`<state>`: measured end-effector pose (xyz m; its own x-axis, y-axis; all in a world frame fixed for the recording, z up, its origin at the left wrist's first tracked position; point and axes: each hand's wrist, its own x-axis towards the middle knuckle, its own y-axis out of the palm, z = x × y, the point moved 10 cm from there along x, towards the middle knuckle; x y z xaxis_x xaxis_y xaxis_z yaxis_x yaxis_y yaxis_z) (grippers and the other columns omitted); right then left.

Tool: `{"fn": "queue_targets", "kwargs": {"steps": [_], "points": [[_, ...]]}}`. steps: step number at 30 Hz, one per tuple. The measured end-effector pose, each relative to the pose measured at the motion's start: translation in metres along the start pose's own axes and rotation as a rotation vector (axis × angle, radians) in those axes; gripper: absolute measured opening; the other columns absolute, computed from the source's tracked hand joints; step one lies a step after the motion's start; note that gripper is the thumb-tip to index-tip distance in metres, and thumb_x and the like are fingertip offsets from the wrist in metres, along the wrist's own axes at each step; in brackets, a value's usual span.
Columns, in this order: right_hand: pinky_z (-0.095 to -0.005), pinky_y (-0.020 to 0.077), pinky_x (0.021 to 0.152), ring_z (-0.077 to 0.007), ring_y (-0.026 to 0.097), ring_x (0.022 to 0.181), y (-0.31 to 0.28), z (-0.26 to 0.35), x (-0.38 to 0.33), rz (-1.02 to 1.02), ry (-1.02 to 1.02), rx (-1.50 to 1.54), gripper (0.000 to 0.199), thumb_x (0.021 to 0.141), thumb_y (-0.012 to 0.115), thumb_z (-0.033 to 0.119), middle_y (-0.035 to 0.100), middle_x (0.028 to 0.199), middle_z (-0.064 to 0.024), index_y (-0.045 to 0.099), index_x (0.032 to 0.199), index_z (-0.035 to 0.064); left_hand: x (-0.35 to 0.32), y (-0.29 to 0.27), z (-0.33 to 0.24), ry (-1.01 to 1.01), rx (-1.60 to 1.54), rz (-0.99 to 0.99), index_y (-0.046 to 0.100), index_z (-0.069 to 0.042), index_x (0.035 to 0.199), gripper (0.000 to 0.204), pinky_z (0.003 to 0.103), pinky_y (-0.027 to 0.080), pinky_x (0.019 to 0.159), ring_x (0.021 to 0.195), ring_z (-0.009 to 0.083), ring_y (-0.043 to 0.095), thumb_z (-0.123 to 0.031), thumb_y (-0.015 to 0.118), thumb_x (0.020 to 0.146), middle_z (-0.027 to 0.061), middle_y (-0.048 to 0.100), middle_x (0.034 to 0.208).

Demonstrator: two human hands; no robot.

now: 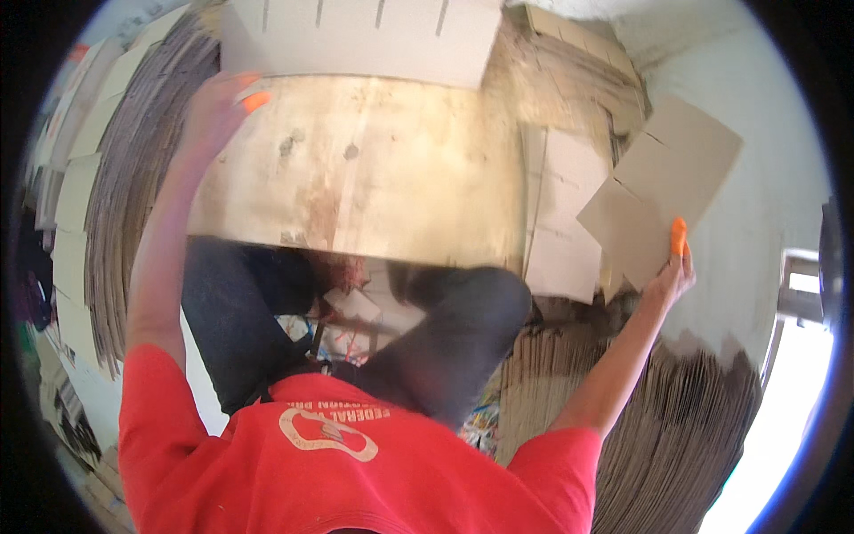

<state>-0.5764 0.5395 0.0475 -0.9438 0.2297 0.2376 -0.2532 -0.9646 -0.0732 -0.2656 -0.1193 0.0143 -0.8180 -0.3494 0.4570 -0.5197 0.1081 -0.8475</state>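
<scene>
A cardboard sheet with a row of slits (pixel 365 40) is at the far side of a wooden tabletop (pixel 374 178). At its near left corner is my left hand (pixel 218 111), slightly blurred, with orange covers on finger and thumb; the fingers look closed on the sheet's edge. My right hand (pixel 672 276), its thumb also covered in orange, is out to the right. It grips a smaller cardboard piece with short slits (pixel 672 173) by the near edge, thumb on top and the other fingers mostly hidden. This piece is raised and tilted beside the tabletop.
Slit cardboard pieces (pixel 567 218) lie at the tabletop's right edge. A long stack of cardboard (pixel 133 187) runs along the left, and another stack (pixel 685 436) stands at the lower right. A pale wall (pixel 747 107) rises at the right. My knees are under the near edge.
</scene>
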Motion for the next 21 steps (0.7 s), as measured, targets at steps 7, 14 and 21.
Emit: {"fn": "queue_targets", "kwargs": {"steps": [7, 14, 21], "points": [[-0.0242, 0.0537, 0.069, -0.0098, 0.06, 0.073, 0.178, 0.076, -0.072, 0.14, -0.226, 0.107, 0.041, 0.082, 0.071, -0.002, 0.069, 0.092, -0.0076, 0.059, 0.121, -0.0079, 0.147, 0.102, -0.039, 0.185, -0.005, 0.037, 0.052, -0.002, 0.123, 0.057, 0.038, 0.041, 0.097, 0.117, 0.0283, 0.047, -0.021, 0.076, 0.075, 0.0113, 0.058, 0.118], [-0.0215, 0.0526, 0.077, -0.0074, 0.06, 0.079, 0.264, 0.079, -0.105, 0.111, -0.294, -0.033, 0.049, 0.083, 0.067, -0.007, 0.069, 0.094, -0.0059, 0.054, 0.13, -0.006, 0.234, 0.19, -0.063, 0.169, 0.115, 0.158, 0.051, -0.003, 0.115, 0.062, 0.041, 0.042, 0.095, 0.116, 0.0279, 0.045, -0.014, 0.084, 0.063, 0.0084, 0.054, 0.117], [-0.0244, 0.0528, 0.084, -0.0104, 0.065, 0.088, 0.291, 0.074, -0.105, 0.166, -0.343, -0.009, 0.048, 0.084, 0.065, -0.009, 0.07, 0.105, -0.0128, 0.053, 0.131, -0.0052, 0.266, 0.23, -0.018, 0.183, 0.06, 0.099, 0.054, -0.006, 0.109, 0.041, 0.041, 0.047, 0.085, 0.107, 0.0285, 0.052, -0.006, 0.073, 0.073, 0.0081, 0.057, 0.101]]}}
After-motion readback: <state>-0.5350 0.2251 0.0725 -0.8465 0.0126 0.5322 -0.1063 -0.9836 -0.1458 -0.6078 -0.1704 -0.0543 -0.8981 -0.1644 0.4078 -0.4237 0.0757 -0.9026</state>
